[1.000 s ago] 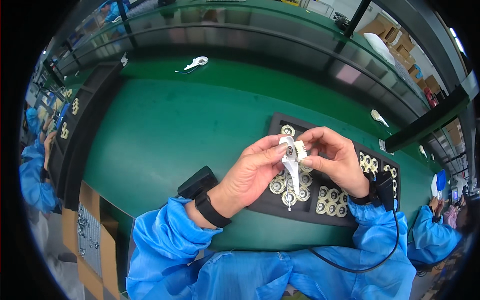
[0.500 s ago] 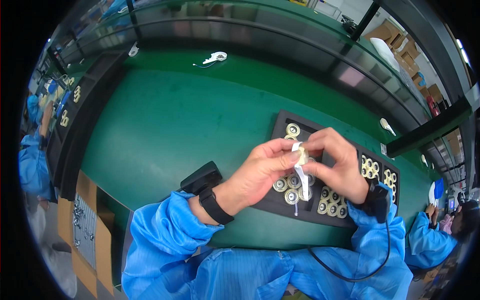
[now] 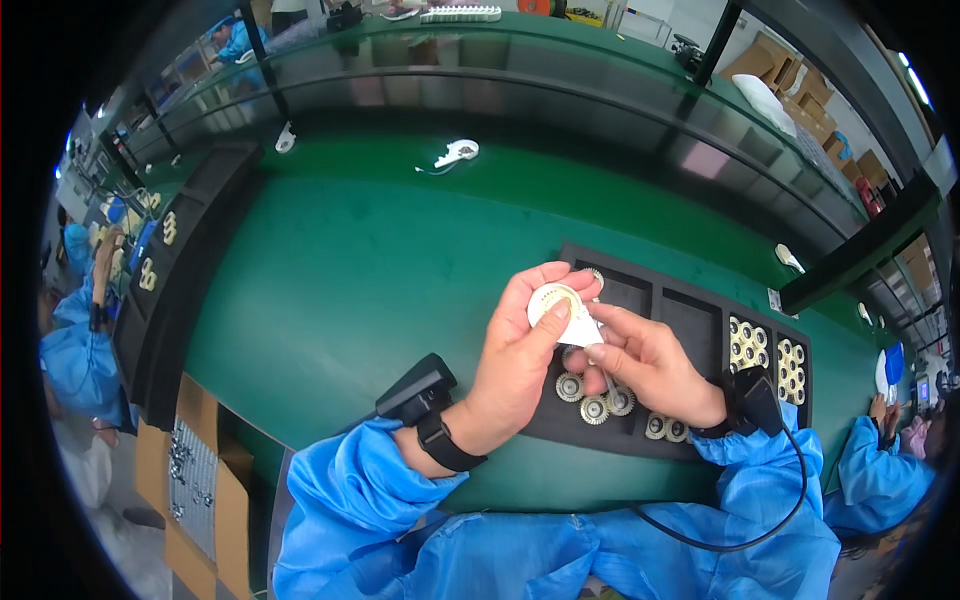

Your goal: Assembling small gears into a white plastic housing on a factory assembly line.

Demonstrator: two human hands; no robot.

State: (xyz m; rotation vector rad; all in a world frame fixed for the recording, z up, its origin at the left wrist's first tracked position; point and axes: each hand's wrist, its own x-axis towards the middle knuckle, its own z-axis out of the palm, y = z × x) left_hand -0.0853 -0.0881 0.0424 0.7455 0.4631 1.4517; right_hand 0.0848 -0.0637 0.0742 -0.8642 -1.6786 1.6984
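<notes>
My left hand [image 3: 505, 360] holds a white plastic housing [image 3: 580, 333] with a round head and a narrower end. Its thumb presses into the round head, where a cream toothed ring shows in part. At the narrow end are the fingers of my right hand [image 3: 655, 368], pinched together against the housing. A thin grey piece hangs below those fingers, too small to make out. Under both hands lies a dark compartment tray [image 3: 688, 318]. Several cream gear wheels [image 3: 594, 408] with dark centres sit in its near left compartment, partly covered by my right hand.
More cream gears [image 3: 748, 345] fill the tray's right compartments. Across the green bench [image 3: 350, 270] lie a white housing with a wire [image 3: 458, 153] and another white part [image 3: 285, 138]. A dark tray [image 3: 185, 270] and an open cardboard box [image 3: 232, 515] stand left. Co-workers sit at both sides.
The white housing has turned from edge-on to showing its round head, and has shifted slightly left. My right hand has moved down to its narrow end. The whole view has shifted slightly.
</notes>
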